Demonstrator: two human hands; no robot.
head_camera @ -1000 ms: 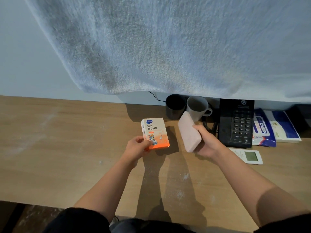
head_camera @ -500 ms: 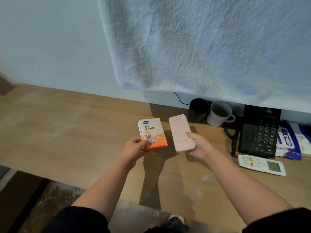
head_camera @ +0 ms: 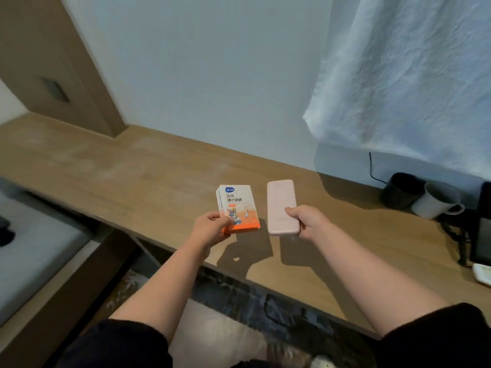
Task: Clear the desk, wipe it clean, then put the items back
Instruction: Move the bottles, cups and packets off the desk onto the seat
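My left hand (head_camera: pixel 210 228) grips an orange and white box (head_camera: pixel 237 207) by its lower left corner, holding it above the wooden desk (head_camera: pixel 138 181). Beside it, my right hand (head_camera: pixel 309 221) holds a flat pink case (head_camera: pixel 281 205) by its near end, thumb on top. Both items hover side by side over the desk's middle, casting shadows on the wood. A small pale crumb (head_camera: pixel 236 259) lies on the desk under them.
At the right stand a black cup (head_camera: pixel 398 191), a white mug (head_camera: pixel 435 200), a black telephone (head_camera: pixel 481 224) with its coiled cord, and a white remote's corner (head_camera: pixel 482 273). A white towel (head_camera: pixel 411 75) hangs above. A bed (head_camera: pixel 34 256) lies to the left.
The view has swung left, so the cups and telephone slid to the right edge. The pink case turned from tilted on edge to lying flat in my right hand.
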